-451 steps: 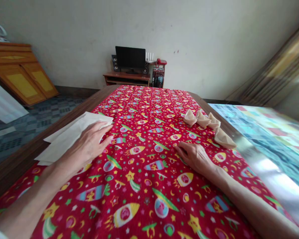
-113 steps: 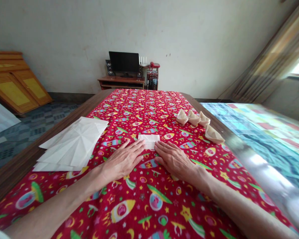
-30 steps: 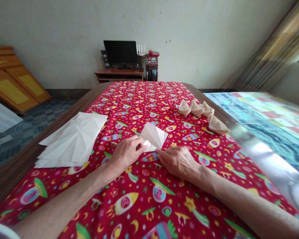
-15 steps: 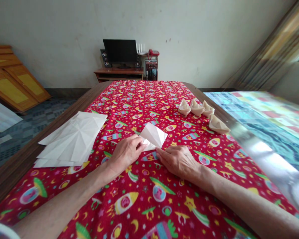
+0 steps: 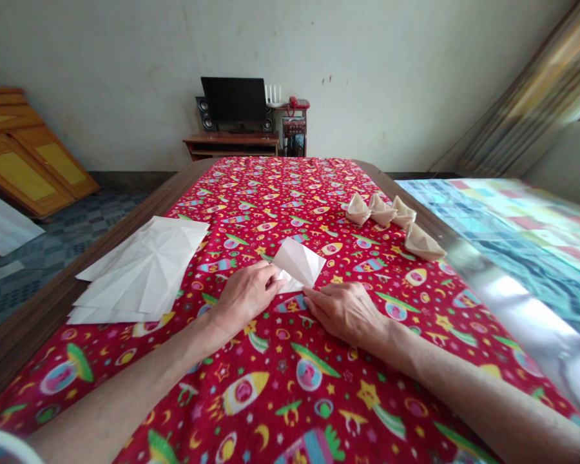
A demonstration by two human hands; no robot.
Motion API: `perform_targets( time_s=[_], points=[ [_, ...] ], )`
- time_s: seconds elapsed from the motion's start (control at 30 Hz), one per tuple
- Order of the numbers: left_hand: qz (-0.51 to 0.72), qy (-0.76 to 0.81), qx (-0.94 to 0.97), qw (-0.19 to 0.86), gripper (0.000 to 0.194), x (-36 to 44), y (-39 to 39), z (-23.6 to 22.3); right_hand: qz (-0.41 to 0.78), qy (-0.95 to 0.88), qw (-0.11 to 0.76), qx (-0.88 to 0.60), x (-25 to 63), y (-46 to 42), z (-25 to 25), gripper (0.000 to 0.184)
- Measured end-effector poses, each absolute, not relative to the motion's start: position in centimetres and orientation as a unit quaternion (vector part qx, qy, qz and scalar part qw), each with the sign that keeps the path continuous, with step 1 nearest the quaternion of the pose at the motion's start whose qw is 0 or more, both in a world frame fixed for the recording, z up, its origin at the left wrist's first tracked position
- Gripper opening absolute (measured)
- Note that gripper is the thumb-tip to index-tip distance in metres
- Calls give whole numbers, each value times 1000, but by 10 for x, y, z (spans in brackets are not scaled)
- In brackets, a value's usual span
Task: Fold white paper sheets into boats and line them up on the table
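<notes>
A small piece of white folded paper (image 5: 299, 261) lies on the red printed tablecloth, with crease lines running across it. My left hand (image 5: 252, 290) is closed on its left edge, thumb and fingers pinched over a narrow fold. At the lower right corner, my right hand (image 5: 344, 308) has its fingers together, with thumb and index tips at the paper's edge; the grip there is partly hidden. Left of my hands is a stack of creased white paper sheets (image 5: 145, 270). Several finished folded paper shapes (image 5: 381, 209), like little boats, stand at the right.
The red tablecloth (image 5: 280, 386) covers a long dark wooden table (image 5: 33, 341). Beyond its far end are a monitor (image 5: 234, 100), speakers and a red telephone (image 5: 298, 102). A bed with a checked cover (image 5: 526, 238) lies to the right, a wooden cabinet (image 5: 31, 154) to the left.
Almost nothing differs. Both hands stay at the folded paper in the same hold, and the view has shifted only very slightly.
</notes>
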State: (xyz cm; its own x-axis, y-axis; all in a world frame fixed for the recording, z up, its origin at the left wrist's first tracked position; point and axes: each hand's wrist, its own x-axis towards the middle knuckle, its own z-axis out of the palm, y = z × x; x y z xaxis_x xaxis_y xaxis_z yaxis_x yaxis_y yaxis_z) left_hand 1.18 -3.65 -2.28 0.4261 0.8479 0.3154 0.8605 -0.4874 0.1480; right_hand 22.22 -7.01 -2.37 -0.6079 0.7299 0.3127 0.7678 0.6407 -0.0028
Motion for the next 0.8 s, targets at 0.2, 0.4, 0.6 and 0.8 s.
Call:
perform_targets(
  time_s=[0.2, 0.4, 0.6, 0.8],
  points=[
    [-208, -502, -839, -22, 8, 11, -36, -26, -45, -894, 120, -430, 221, -70, -20, 31],
    [-162, -405, -899, 26, 20, 17, -46, -15, -38, -896, 131, -422, 221, -68, -22, 32],
    [-86, -354, -931, 33, 23, 23, -57, -5, -35, -899, 135, -414, 222, -67, -23, 31],
    [-71, -359, -929, 55, 34, 22, -68, -6, -44, -901, 121, -414, 221, -68, -22, 29]
  ],
)
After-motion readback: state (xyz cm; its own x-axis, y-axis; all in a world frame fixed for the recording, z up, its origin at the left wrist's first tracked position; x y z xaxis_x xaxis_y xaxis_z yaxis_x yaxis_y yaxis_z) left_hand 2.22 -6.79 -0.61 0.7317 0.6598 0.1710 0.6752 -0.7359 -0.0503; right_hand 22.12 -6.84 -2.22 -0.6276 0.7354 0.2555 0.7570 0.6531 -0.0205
